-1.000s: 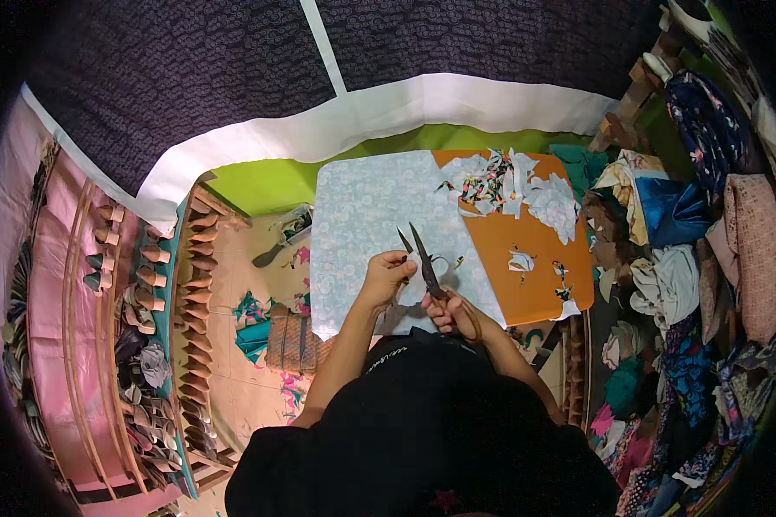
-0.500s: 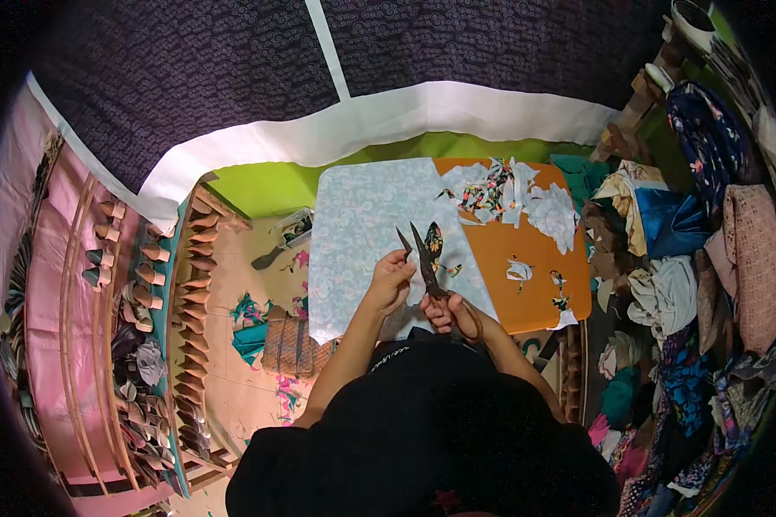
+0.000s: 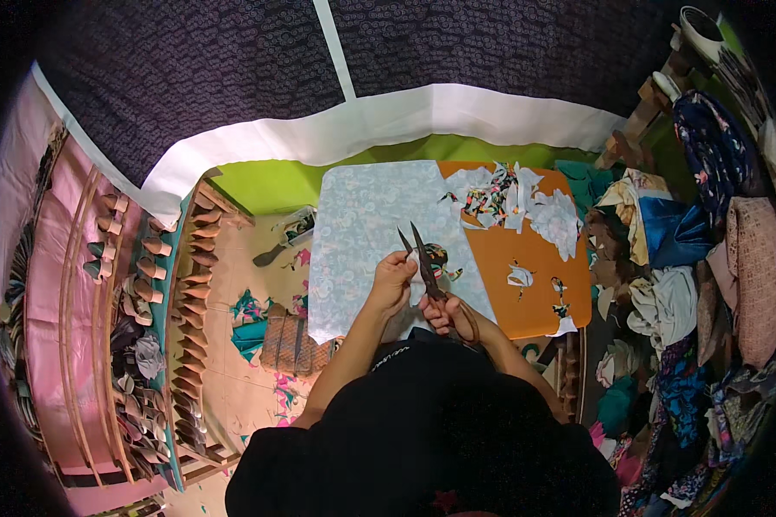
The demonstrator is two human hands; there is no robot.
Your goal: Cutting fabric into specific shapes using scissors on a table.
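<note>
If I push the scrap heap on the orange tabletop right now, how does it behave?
The scrap heap is probably floppy, as its pieces lie crumpled. Likely light too, since they look like thin cloth. It may spread rather than slide as one, given the ragged, loose-looking pieces on the orange tabletop.

Beyond both grips spreads the orange bench [image 3: 487,297], a pale patterned sheet [image 3: 353,224] lying over the part beneath and around the left grip [image 3: 394,277]. Beyond and to the right of the right grip [image 3: 450,316], a heap of white and dark floral scraps [image 3: 503,196] lies mostly on bare orange. Nearer that grip's right, smaller scraps [image 3: 519,276] lie apart from the heap.
</note>
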